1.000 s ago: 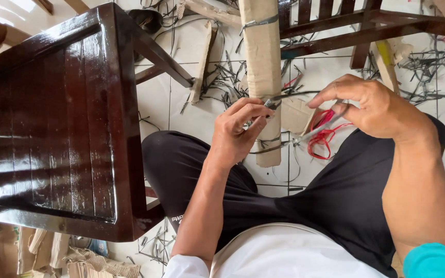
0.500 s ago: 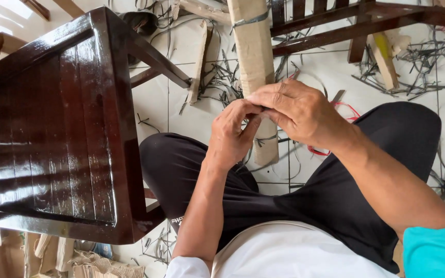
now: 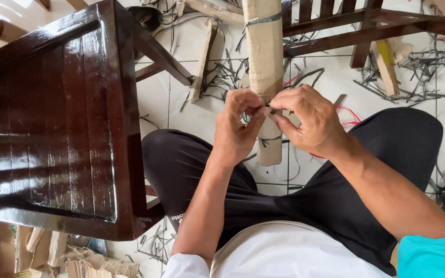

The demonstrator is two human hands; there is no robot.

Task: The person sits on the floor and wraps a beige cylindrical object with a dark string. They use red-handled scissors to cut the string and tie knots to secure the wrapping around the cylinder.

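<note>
**Both hands working a strap on a paper-wrapped leg**

The left hand [image 3: 240, 126] and the right hand [image 3: 307, 121] are meeting fingertip to fingertip, both closed and pinching a thin grey strap [image 3: 267, 103] that is circling a cardboard-wrapped furniture leg [image 3: 264, 56]. The leg is lying on the tiled floor [image 3: 181, 103] between the person's knees. 1 dark varnished wooden chair [image 3: 57, 118] is standing just beside the left arm. Strap offcuts [image 3: 413, 77] are littering the floor.

Chair [image 3: 52, 118] left of wrapped leg [image 3: 264, 67]; both hands [image 3: 240, 126] [image 3: 310, 121] on leg, btwn knees.
</note>
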